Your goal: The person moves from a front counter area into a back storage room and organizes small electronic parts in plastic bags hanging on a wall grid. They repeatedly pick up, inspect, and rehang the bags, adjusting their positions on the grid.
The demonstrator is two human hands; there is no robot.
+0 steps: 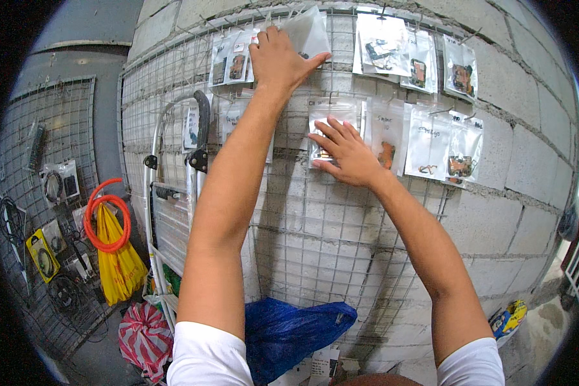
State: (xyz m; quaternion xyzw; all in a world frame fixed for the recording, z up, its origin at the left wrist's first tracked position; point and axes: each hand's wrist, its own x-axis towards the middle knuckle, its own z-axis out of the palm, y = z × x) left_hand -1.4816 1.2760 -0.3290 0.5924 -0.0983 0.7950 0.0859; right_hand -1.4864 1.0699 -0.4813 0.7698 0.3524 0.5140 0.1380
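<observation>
My left hand (282, 61) reaches up to the top row of small plastic bags on a wire grid (289, 254). Its thumb is stretched to the right across the lower edge of a tilted clear bag (310, 32), with the fingers apart at the bag's left. My right hand (349, 154) lies spread, fingers open, over a clear zip bag (321, 110) in the lower row. Beside it hangs a bag with an orange part (386, 132). Left of my left hand are bags with small dark and orange parts (236, 64).
More parts bags (460, 74) hang at the right. A stepladder (199, 128) leans left of my left arm. Further left, a red hose coil (107, 222) and yellow bag (117, 264) hang near another grid (19, 109). A blue plastic bag (289, 331) sits below.
</observation>
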